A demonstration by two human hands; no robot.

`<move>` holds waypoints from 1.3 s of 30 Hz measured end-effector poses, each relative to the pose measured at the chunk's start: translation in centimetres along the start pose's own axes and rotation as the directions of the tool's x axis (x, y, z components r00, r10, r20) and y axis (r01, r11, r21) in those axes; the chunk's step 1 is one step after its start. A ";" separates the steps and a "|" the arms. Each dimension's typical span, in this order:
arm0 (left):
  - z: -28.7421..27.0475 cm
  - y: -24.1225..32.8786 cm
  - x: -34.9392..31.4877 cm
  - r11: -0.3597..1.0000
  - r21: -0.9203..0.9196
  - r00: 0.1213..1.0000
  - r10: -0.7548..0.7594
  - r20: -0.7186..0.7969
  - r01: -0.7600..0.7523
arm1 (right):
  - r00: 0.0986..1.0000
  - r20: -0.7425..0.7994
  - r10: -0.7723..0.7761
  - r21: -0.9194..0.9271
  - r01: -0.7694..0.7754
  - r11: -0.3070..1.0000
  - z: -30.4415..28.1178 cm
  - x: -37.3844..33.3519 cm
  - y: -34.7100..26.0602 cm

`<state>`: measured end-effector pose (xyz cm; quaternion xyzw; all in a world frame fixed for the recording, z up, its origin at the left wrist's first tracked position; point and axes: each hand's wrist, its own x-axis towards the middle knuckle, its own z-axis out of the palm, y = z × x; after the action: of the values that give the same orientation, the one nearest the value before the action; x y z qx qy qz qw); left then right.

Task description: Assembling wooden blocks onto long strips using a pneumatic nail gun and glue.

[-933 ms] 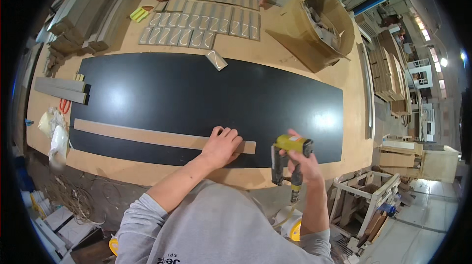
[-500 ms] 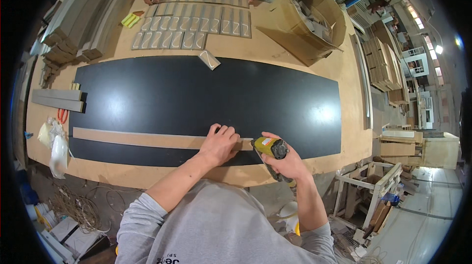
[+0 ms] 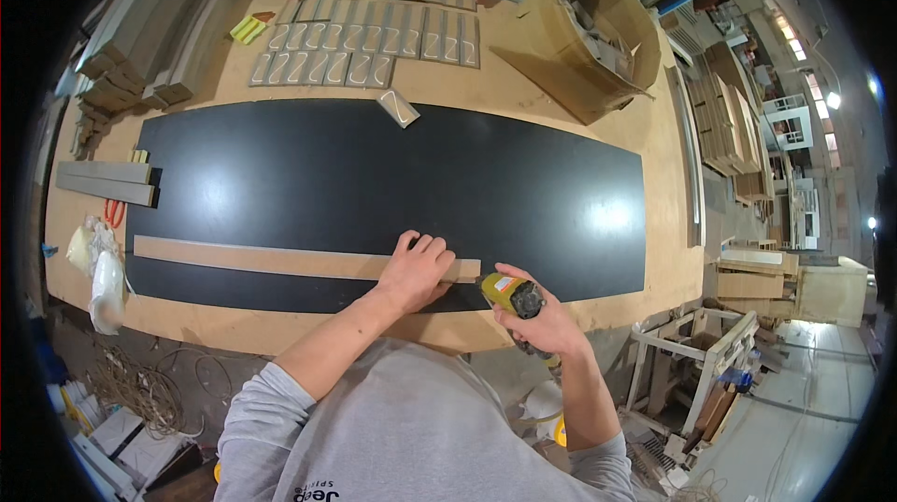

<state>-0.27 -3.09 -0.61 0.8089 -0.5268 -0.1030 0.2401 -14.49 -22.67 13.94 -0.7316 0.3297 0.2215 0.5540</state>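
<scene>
Black panel (image 3: 374, 165) lies on our counter (image 3: 668, 184); on it, our left hand (image 3: 416, 273) grips a tan strip (image 3: 252, 256) near its right end, where our right hand (image 3: 553, 322) clasps a yellow pneumatic nailer (image 3: 510, 291).

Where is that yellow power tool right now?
In the head view, the yellow power tool is right of centre, held in the person's right hand, its nose by the right end of the long narrow strip.
</scene>
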 end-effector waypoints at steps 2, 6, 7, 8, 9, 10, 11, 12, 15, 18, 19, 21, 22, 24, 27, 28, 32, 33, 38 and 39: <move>-0.1 0.0 0.0 1.000 0.000 1.000 -0.001 0.013 0.001 | 1.000 0.005 -0.029 -0.024 0.029 0.999 -0.1 0.1 0.3; -0.1 -0.2 0.1 1.000 -0.009 1.000 0.006 0.018 -0.006 | 1.000 -0.004 -0.011 0.034 0.011 0.999 -0.1 -0.1 -0.2; -0.1 -0.2 0.0 1.000 -0.007 1.000 0.002 0.016 -0.002 | 1.000 -0.005 -0.019 0.119 0.019 0.993 -0.2 -0.3 0.0; 0.0 -0.2 0.0 1.000 -0.011 1.000 -0.003 0.010 0.003 | 1.000 -0.006 -0.025 0.203 0.026 0.979 -0.2 -0.4 0.1; 0.1 -0.1 -0.1 1.000 -0.015 1.000 -0.008 0.005 0.008 | 1.000 -0.003 -0.026 0.201 0.026 0.979 -0.1 -0.4 0.0; 0.2 -0.2 -0.5 1.000 -0.015 1.000 -0.012 0.005 0.012 | 1.000 -0.019 -0.022 0.187 0.025 0.982 -0.1 -0.5 -0.3; 0.2 -0.4 -0.9 0.999 -0.035 0.999 -0.016 -0.044 0.015 | 0.999 -0.035 -0.018 0.174 0.023 0.985 0.0 -0.5 -0.4; 0.1 -0.4 -1.1 0.998 -0.059 0.996 -0.017 -0.093 0.011 | 0.999 -0.036 -0.014 0.174 0.020 0.985 0.1 -0.5 0.0; -0.7 -1.2 -1.8 0.996 -0.051 0.993 -0.079 -0.087 0.075 | 0.992 -0.037 -0.118 0.142 0.122 0.982 0.5 -0.2 1.0; -0.7 -1.1 -1.8 0.996 -0.059 0.994 -0.069 -0.080 0.064 | 0.996 -0.010 -0.088 0.118 0.088 0.989 1.1 0.1 0.7; -0.7 -1.2 -1.8 0.997 -0.056 0.997 -0.053 -0.055 0.050 | 0.996 0.011 -0.093 0.092 0.091 0.992 1.4 0.3 0.5; -0.7 -1.4 -1.9 0.998 -0.055 0.997 -0.043 -0.069 0.039 | 0.995 0.034 -0.094 0.067 0.092 0.994 1.8 0.8 0.3; -0.8 -1.4 -2.0 0.998 -0.055 0.996 -0.029 -0.087 0.024 | 0.992 0.040 -0.123 0.050 0.121 0.991 2.1 1.2 0.1; -0.9 -1.4 -1.9 0.998 -0.064 0.995 -0.027 -0.092 0.021 | 0.988 0.048 -0.150 0.033 0.149 0.988 2.4 1.9 -0.2; -1.0 -1.4 -1.9 0.997 -0.074 0.996 -0.033 -0.086 0.027 | 0.980 0.067 -0.185 -0.027 0.187 0.982 2.9 2.8 -0.9; -1.0 -1.5 -1.9 0.997 -0.074 0.997 -0.041 -0.072 0.036 | 0.983 0.076 -0.169 -0.037 0.172 0.984 3.1 2.8 -1.5; -0.9 -1.5 -1.9 0.995 -0.091 0.996 -0.041 -0.082 0.034 | 0.992 0.089 -0.084 -0.038 0.087 0.995 3.1 3.0 -2.4; -0.9 -1.4 -1.9 0.996 -0.084 0.996 -0.035 -0.083 0.028 | 0.992 0.091 -0.082 -0.041 0.086 0.995 3.1 2.9 -2.7; -0.6 -1.5 -2.2 0.999 -0.051 0.995 -0.024 -0.097 0.019 | 0.981 0.050 -0.185 -0.184 0.191 0.964 3.5 3.0 -2.7; -0.7 -1.5 -2.1 0.999 -0.048 0.994 -0.023 -0.106 0.018 | 0.981 0.048 -0.186 -0.185 0.192 0.964 3.5 3.0 -2.7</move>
<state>0.32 -0.47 -0.98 0.8128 -0.5023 -0.0746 0.2855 -10.31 -19.61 12.69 -0.8055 0.2275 0.2092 0.5055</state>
